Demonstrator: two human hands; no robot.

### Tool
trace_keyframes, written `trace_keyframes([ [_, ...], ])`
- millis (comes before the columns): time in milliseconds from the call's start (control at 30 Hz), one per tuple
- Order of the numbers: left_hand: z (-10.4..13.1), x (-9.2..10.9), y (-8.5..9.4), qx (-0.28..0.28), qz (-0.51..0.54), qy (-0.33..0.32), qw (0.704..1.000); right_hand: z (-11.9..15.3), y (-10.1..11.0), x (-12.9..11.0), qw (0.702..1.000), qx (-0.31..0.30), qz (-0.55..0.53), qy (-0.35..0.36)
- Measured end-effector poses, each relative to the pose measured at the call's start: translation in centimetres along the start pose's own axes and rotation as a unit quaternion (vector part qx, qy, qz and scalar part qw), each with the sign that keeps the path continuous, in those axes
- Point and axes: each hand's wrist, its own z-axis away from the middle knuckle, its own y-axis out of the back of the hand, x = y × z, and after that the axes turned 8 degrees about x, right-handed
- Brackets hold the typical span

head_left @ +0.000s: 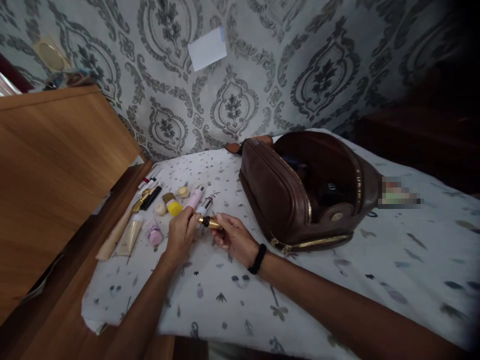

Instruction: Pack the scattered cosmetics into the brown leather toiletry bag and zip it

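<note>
Both hands meet over the patterned cloth, holding a small gold cosmetic tube [213, 223] with a dark band near its left end. My right hand [238, 237], with a black band on its wrist, grips the wider gold part. My left hand [182, 231] is closed on the narrow left end, its fingertips partly hidden. Just beyond the left hand lie a pink tube [194, 196] and a silver-capped tube [205, 204]. To the right stands a brown leather bag [268, 192], unzipped, with dark items inside.
Left of my hands lie a yellow-banded jar [174, 207], a pink-capped bottle [153, 234], a beige tube [131, 235], a black tube [152, 196] and several other cosmetics. A wooden cabinet [56, 165] borders the left side. Patterned wallpaper [232, 100] rises behind.
</note>
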Motion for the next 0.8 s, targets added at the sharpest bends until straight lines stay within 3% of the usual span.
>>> trace_keyframes([
  [200, 0.29, -1.10, 0.18, -0.002, 0.014, 0.037, 0.999, 0.02, 0.09, 0.02, 1.000, -0.006, 0.004, 0.010],
  [333, 0.45, -0.85, 0.39, 0.019, 0.075, 0.007, 0.997, -0.08, 0.16, -0.08, 1.000, 0.012, -0.023, 0.003],
  [500, 0.41, -0.29, 0.41, -0.025, 0.138, 0.005, 0.990, -0.18, 0.32, -0.06, 0.999, 0.015, -0.050, 0.002],
  [800, 0.17, -0.87, -0.03, 0.021, 0.064, 0.027, 0.997, -0.46, 0.56, 0.22, 0.998, -0.018, -0.047, 0.028],
])
